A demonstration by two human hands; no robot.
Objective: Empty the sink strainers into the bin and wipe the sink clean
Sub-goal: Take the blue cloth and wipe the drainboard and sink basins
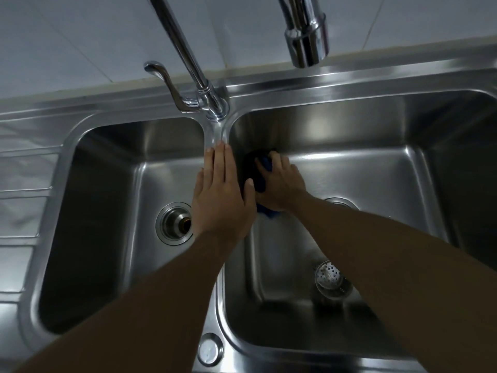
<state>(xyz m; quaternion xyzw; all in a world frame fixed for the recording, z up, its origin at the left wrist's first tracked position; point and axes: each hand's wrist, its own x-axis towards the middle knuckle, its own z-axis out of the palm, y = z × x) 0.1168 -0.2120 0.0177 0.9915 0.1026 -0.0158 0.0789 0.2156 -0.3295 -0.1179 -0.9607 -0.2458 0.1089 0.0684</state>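
A kitchen, seen from above at the washing-up station. A stainless-steel double-bowl sink [269, 84] with a ribbed draining board [24, 189] at its left sits against a wall of pale tiles [80, 36]. A chrome lever mixer tap [204, 98] stands on the divider between the bowls, and a second chrome spout [306, 44] hangs over the right-hand bowl.
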